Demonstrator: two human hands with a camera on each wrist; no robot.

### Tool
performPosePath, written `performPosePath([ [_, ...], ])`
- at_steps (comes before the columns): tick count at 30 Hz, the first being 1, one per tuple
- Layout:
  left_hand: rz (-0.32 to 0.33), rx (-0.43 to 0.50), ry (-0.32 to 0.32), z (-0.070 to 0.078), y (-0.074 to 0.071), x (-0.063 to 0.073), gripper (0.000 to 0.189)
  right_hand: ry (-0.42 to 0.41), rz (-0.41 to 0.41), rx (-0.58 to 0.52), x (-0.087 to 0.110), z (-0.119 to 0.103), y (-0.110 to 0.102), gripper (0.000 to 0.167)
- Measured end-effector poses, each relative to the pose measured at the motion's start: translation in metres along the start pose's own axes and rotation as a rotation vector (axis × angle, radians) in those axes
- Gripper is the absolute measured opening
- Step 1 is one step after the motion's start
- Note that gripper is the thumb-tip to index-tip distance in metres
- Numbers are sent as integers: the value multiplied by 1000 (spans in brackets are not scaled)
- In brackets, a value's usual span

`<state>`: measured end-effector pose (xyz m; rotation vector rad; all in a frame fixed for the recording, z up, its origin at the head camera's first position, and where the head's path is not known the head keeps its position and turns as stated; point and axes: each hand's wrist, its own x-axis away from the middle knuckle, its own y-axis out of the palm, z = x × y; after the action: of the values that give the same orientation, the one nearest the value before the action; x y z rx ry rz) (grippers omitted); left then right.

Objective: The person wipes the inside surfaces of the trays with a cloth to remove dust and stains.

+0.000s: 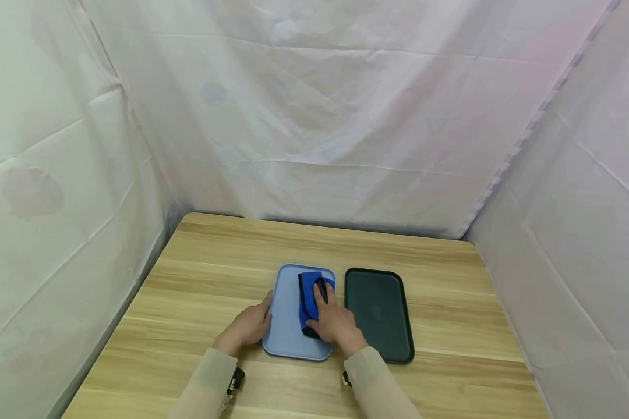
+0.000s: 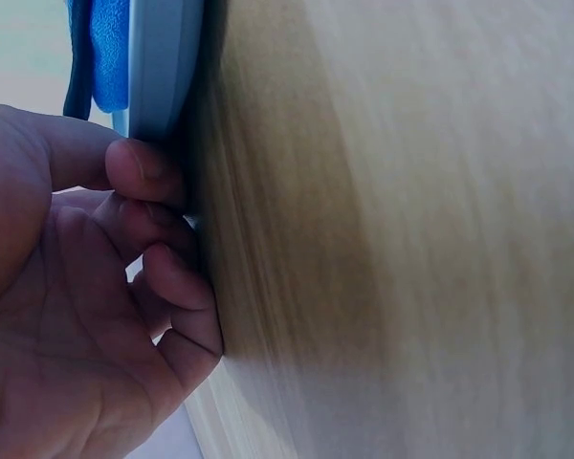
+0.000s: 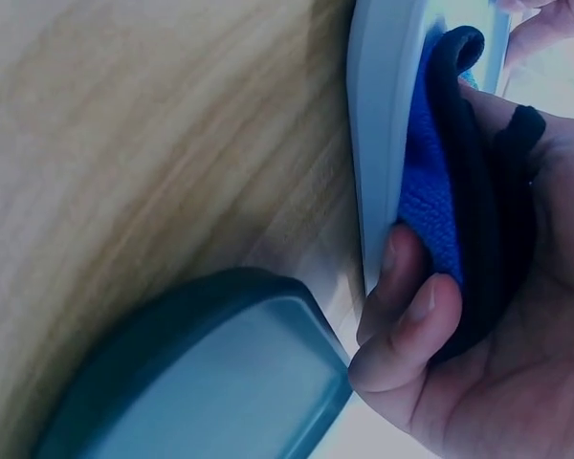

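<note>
Wood-grain table (image 1: 215,250) bears the pale-blue tray (image 1: 285,314), long axis pointing away from the person; the left hand (image 1: 248,325) grips its left rim. Lengthwise on its right half lies the blue cloth (image 1: 308,291), grasped from above by the nearer right hand (image 1: 334,321).

The right grip (image 1: 336,322) holds blue cloth (image 1: 307,294) on pale-blue tray (image 1: 285,326).

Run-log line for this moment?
left hand: holds blue tray by left edge | right hand: holds cloth against blue tray | dark tray: on table, right of blue tray
</note>
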<state>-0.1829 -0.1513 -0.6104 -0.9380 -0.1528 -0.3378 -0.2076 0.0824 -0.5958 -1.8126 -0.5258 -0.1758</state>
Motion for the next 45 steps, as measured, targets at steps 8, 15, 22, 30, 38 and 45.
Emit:
performPosePath([
  [8,-7,6,-5,0,0,0,59,-2,-5,-11,-6,1,-4,92],
  [15,-6,5,-5,-1,0,0,59,-1,-7,-5,-11,1,-8,92],
  [22,-6,7,-6,1,-1,0,59,4,-19,7,-16,2,-11,93],
  [30,-7,1,-7,0,0,-1,59,14,-29,3,-22,3,-12,93],
  [38,-6,-4,-8,-1,0,-1,59,-1,-25,13,-26,4,-13,94],
  [45,-13,1,-19,-1,-1,-2,59,-31,-23,-8,-28,6,-13,93],
])
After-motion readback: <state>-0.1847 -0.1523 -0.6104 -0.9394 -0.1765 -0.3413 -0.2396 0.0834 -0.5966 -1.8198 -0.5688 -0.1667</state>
